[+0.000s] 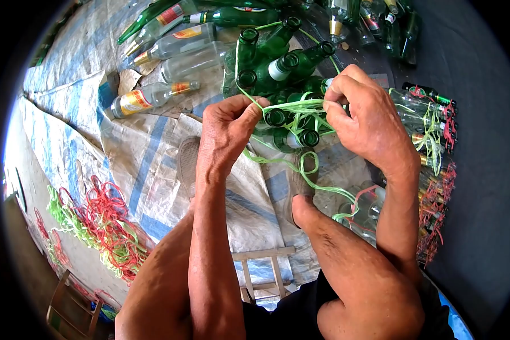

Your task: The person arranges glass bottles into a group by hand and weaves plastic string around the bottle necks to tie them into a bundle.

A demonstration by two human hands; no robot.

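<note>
Green plastic twine [294, 106] stretches between my two hands over a cluster of upright green glass bottles [280, 67]. My left hand [228, 127] pinches the twine between thumb and forefinger at the cluster's near left side. On the right, my right hand [364, 113] is closed on the other part of the twine, its fingertips pressed together. One strand runs from my left hand up around the bottle necks. A loose length of twine hangs below and trails to the right, over my shoe. Tangled strands partly hide the nearest bottles.
Clear glass bottles [153, 97] lie on the striped sheet [147, 153] at left. A heap of red and green twine [107, 226] is at lower left. Bound bottles [430, 122] stand at right, and more bottles [374, 20] at the back. A wooden stool [263, 255] is between my legs.
</note>
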